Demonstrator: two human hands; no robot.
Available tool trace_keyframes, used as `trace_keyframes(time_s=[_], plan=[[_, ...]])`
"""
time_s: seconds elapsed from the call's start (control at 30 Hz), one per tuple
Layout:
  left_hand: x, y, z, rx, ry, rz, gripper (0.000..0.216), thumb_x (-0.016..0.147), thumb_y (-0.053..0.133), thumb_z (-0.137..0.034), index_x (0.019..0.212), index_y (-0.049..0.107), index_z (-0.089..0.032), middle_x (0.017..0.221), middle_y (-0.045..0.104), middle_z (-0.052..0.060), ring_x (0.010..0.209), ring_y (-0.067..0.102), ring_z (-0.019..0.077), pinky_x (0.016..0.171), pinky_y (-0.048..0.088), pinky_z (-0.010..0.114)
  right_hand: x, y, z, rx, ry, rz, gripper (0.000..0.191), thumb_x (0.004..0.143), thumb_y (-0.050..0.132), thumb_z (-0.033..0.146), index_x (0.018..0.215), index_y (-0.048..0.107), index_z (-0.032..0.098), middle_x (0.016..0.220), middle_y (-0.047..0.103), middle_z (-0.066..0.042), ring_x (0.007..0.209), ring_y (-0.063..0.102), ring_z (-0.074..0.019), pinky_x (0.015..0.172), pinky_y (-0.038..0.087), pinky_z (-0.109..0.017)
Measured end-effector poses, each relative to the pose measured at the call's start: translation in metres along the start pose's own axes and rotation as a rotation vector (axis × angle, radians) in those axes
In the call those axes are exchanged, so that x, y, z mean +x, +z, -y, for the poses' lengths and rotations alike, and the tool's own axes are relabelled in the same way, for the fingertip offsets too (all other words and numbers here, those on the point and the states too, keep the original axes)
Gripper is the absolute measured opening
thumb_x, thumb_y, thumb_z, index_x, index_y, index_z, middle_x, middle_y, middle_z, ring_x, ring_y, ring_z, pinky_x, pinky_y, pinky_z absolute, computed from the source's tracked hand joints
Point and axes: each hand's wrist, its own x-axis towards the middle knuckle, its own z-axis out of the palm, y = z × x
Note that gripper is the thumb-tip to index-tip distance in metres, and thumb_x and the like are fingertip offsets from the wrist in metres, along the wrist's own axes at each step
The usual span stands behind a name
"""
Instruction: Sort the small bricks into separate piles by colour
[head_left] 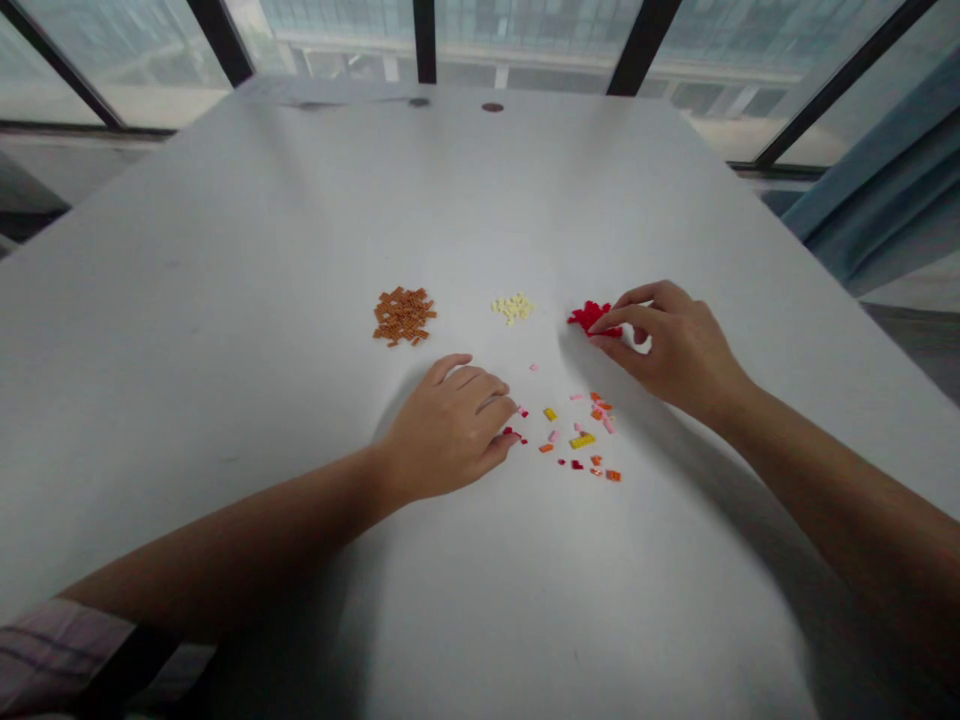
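On the desk point(225, 300) lie three separate heaps of small bricks: a brown heap point(403, 316), a cream heap point(513, 308) and a red heap point(589, 317). These colours are already gathered, but loose bricks point(577, 430) of orange, yellow, pink and red are left lying in front of them. The right hand point(667, 345) has its fingertips curled against the red heap. The left hand point(450, 430) rests curled at the edge of the loose bricks. I cannot tell if either grip is holding a brick. No label or writing can be read.
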Motion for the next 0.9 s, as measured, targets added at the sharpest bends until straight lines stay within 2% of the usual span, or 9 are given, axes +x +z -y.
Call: trace_keyframes(time_s=[0.13, 0.3, 0.57, 0.77, 0.9], plan=[[0.000, 0.000, 0.001, -0.039, 0.002, -0.012, 0.015, 0.093, 0.055, -0.027, 0.096, 0.065, -0.016, 0.102, 0.071, 0.007, 0.097, 0.064, 0.0200, 0.104, 0.040, 0.044, 0.000, 0.004, -0.009, -0.019, 0.041, -0.046, 0.020, 0.089, 0.055, 0.037, 0.092, 0.069, 0.023, 0.103, 0.064, -0.012, 0.071, 0.060, -0.0228, 0.067, 0.049, -0.044], [0.001, 0.003, 0.002, -0.134, -0.034, -0.026, 0.010, 0.092, 0.058, -0.025, 0.092, 0.065, -0.017, 0.103, 0.070, 0.007, 0.097, 0.063, 0.0199, 0.096, 0.046, 0.038, -0.014, 0.000, 0.018, 0.073, -0.072, -0.027, 0.014, 0.089, 0.059, 0.028, 0.095, 0.069, 0.020, 0.105, 0.065, -0.012, 0.064, 0.058, -0.0163, 0.068, 0.049, -0.039], [0.003, 0.003, 0.003, -0.108, -0.046, -0.080, 0.011, 0.094, 0.057, -0.020, 0.088, 0.065, -0.017, 0.103, 0.072, 0.006, 0.096, 0.063, 0.0191, 0.091, 0.048, 0.036, -0.029, -0.003, 0.061, 0.187, -0.248, 0.055, 0.013, 0.093, 0.055, 0.023, 0.098, 0.067, 0.022, 0.105, 0.067, -0.010, 0.088, 0.065, -0.0210, 0.077, 0.045, -0.038], [0.003, 0.002, 0.001, -0.044, -0.059, -0.126, 0.011, 0.094, 0.056, -0.017, 0.088, 0.065, -0.017, 0.099, 0.072, 0.005, 0.093, 0.063, 0.0194, 0.090, 0.048, 0.036, -0.028, 0.009, 0.072, 0.201, -0.272, 0.111, 0.013, 0.090, 0.059, 0.018, 0.098, 0.069, 0.021, 0.104, 0.068, -0.010, 0.087, 0.065, -0.0206, 0.078, 0.043, -0.037], [0.004, 0.001, 0.000, -0.027, -0.050, -0.127, 0.009, 0.093, 0.056, -0.016, 0.088, 0.063, -0.017, 0.097, 0.072, 0.005, 0.091, 0.063, 0.0198, 0.092, 0.047, 0.037, -0.027, 0.009, 0.076, 0.177, -0.285, 0.150, 0.011, 0.089, 0.059, 0.018, 0.096, 0.068, 0.018, 0.105, 0.067, -0.012, 0.090, 0.066, -0.0218, 0.077, 0.043, -0.037]])
